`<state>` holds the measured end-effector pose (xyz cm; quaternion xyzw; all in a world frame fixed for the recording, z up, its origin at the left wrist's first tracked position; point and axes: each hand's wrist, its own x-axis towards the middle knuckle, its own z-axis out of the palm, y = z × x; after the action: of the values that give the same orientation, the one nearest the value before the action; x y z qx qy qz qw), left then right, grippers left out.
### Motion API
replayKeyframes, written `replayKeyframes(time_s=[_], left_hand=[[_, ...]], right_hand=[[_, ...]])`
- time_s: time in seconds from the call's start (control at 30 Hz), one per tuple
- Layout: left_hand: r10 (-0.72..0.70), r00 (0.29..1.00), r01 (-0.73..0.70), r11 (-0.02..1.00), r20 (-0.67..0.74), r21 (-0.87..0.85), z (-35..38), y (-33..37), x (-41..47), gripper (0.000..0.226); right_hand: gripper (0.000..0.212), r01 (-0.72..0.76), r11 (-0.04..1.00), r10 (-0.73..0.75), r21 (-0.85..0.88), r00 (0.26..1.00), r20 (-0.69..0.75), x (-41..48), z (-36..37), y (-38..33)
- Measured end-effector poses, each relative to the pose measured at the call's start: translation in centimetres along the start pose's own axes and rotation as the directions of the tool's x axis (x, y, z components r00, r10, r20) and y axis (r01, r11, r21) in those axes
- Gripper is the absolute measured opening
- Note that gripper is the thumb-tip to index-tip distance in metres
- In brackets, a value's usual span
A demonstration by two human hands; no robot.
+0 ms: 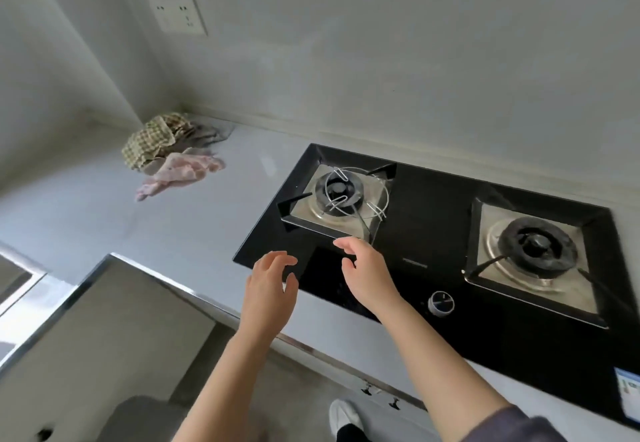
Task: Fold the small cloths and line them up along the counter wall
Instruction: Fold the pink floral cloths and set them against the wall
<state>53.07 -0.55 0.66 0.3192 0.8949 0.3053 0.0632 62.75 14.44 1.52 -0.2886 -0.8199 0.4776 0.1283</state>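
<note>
Hovering left hand and right hand side by side over the near left corner of the black hob, fingers loosely spread, gripping nothing. Facing a crumpled heap of small cloths in the far corner of the counter, well apart from both hands: checked cloth at the back, pink cloth just in front.

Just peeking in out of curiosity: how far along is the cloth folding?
Nothing looks done: the checked cloths, pink cloth and grey cloth lie crumpled in a heap in the counter corner. Nothing is in hand: the left hand and right hand hover open and empty near the hob. All folding and lining up along the wall is left.
</note>
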Motion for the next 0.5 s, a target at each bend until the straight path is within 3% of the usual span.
replayKeyframes(time_s=[0.23, 0.5], left_hand=[[-0.124, 0.991, 0.128, 0.987, -0.047, 0.093, -7.1, -8.9, 8.1, 0.025], [-0.005, 0.997, -0.018, 0.956, 0.079, 0.294, -11.4, -22.1, 23.5, 0.026]], right_hand=[[0.039, 0.09, 0.994, -0.076, -0.061, 0.975, 0.21, 10.7, 8.3, -7.6], [0.04, 0.118, 0.963, -0.049, -0.242, 0.961, 0.272, 23.6, 18.4, -10.9]])
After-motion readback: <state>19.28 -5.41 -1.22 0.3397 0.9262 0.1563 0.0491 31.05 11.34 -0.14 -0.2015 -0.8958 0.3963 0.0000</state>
